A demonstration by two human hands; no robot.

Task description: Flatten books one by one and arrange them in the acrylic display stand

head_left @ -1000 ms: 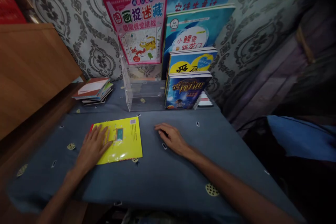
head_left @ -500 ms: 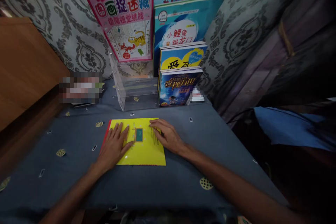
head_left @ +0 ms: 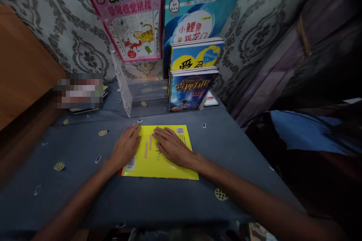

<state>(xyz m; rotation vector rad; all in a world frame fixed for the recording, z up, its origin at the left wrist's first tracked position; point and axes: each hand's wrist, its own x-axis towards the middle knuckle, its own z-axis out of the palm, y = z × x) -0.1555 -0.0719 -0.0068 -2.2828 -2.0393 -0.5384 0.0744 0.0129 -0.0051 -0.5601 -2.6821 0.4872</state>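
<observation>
A yellow book [head_left: 158, 168] lies flat on the cloth-covered table, with a red strip at its left edge. Its upward face carries a QR code at the top right, a barcode at the lower left and pink lines of print. My left hand [head_left: 126, 144] rests open on the book's left side, fingers stretched out and partly over its edge. Across its upper middle lies my right hand [head_left: 173, 147], also open and palm down, covering some of the print.
Behind the book stands a clear acrylic rack [head_left: 128, 99]. It holds a pink book [head_left: 132, 19], a teal book [head_left: 203, 7], a yellow-and-blue book [head_left: 195, 54] and a dark blue book [head_left: 188, 90]. A blurred stack [head_left: 82, 92] sits at the left, near a wooden panel [head_left: 25, 60].
The yellow book's upward face differs: the blackboard picture is gone, and a QR code and barcode show instead. The book now reaches further right. Both hands have shifted slightly on it.
</observation>
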